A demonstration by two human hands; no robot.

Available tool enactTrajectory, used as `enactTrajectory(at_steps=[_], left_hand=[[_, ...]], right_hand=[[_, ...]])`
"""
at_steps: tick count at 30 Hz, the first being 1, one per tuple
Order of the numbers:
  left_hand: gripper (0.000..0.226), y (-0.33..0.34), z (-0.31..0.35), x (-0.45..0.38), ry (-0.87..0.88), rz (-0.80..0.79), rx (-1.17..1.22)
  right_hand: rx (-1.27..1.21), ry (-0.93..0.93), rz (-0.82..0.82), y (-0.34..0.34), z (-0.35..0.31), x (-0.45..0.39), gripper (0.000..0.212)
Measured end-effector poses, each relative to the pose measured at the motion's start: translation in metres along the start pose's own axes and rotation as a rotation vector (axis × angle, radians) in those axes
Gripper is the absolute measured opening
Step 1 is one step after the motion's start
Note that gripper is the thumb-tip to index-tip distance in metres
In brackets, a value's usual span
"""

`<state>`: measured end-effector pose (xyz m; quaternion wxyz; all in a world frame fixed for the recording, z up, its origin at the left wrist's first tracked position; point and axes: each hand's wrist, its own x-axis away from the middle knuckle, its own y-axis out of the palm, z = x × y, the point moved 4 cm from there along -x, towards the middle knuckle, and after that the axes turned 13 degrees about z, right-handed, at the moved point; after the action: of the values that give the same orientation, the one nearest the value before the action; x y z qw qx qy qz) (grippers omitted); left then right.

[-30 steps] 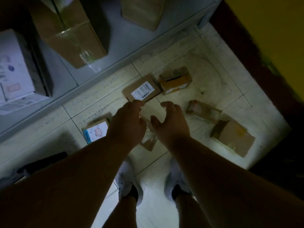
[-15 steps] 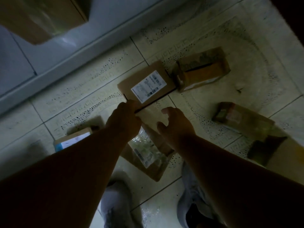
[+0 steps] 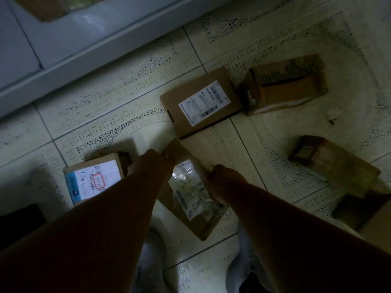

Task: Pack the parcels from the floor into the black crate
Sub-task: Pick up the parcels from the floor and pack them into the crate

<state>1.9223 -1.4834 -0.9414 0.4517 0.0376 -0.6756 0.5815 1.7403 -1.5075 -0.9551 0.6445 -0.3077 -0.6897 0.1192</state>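
Several brown parcels lie on the tiled floor. A long flat parcel (image 3: 190, 191) with a shiny plastic label pouch lies between my arms. My left hand (image 3: 148, 163) grips its far left corner and my right hand (image 3: 224, 176) holds its right edge. A box with a white barcode label (image 3: 201, 102) sits just beyond it. A blue-and-white labelled box (image 3: 93, 178) lies to the left, partly under my left arm. The black crate is hard to make out; a dark shape (image 3: 19, 218) shows at the left edge.
A taped box (image 3: 283, 85) lies at the upper right, two more parcels (image 3: 334, 163) at the right edge. A grey shelf base (image 3: 84, 51) runs along the top left. My white shoes (image 3: 152, 261) stand under my arms.
The view has dropped closer to the floor. Both hands moved down from above the barcode box onto the long flat parcel and closed on its edges.
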Motion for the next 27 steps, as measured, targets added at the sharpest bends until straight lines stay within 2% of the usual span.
enactTrajectory(at_steps=[3, 7, 9, 11, 13, 15, 18, 20, 22, 25, 26, 27], left_hand=[[0.031, -0.024, 0.004, 0.006, 0.071, 0.088, 0.085], [0.041, -0.077, 0.006, 0.035, 0.155, 0.220, 0.173], [0.038, -0.109, 0.009, 0.059, 0.197, 0.322, 0.183], [0.045, -0.143, 0.010, 0.086, 0.227, 0.375, 0.214], [0.038, -0.184, 0.008, 0.118, 0.146, 0.338, 0.378], [0.018, -0.221, 0.001, 0.150, 0.083, 0.311, 0.497], [0.021, -0.266, -0.025, 0.182, 0.007, 0.332, 0.631], [0.021, -0.291, -0.046, 0.203, -0.017, 0.366, 0.722], [0.033, -0.307, -0.074, 0.220, -0.065, 0.406, 0.802], [0.076, -0.319, -0.122, 0.256, -0.165, 0.467, 0.918], [0.080, -0.318, -0.138, 0.269, -0.216, 0.462, 0.941], [0.073, -0.314, -0.156, 0.280, -0.265, 0.458, 0.966]], right_hand=[[-0.131, 0.043, 0.050, -0.018, 0.000, 0.021, 0.049], [-0.302, 0.019, 0.005, -0.048, -0.012, 0.078, 0.063], [-0.341, 0.014, 0.019, -0.064, -0.021, 0.112, 0.065], [-0.331, 0.011, 0.076, -0.084, -0.031, 0.148, 0.062], [-0.332, -0.010, 0.151, -0.106, -0.042, 0.184, 0.058], [-0.391, -0.035, 0.211, -0.124, -0.055, 0.220, 0.052], [-0.496, -0.104, 0.259, -0.142, -0.082, 0.273, 0.042], [-0.462, -0.187, 0.254, -0.146, -0.101, 0.304, 0.041], [-0.421, -0.243, 0.229, -0.141, -0.117, 0.332, 0.043], [-0.401, -0.328, 0.190, -0.121, -0.137, 0.368, 0.049], [-0.397, -0.354, 0.168, -0.113, -0.143, 0.381, 0.048], [-0.394, -0.378, 0.136, -0.103, -0.147, 0.393, 0.045]])
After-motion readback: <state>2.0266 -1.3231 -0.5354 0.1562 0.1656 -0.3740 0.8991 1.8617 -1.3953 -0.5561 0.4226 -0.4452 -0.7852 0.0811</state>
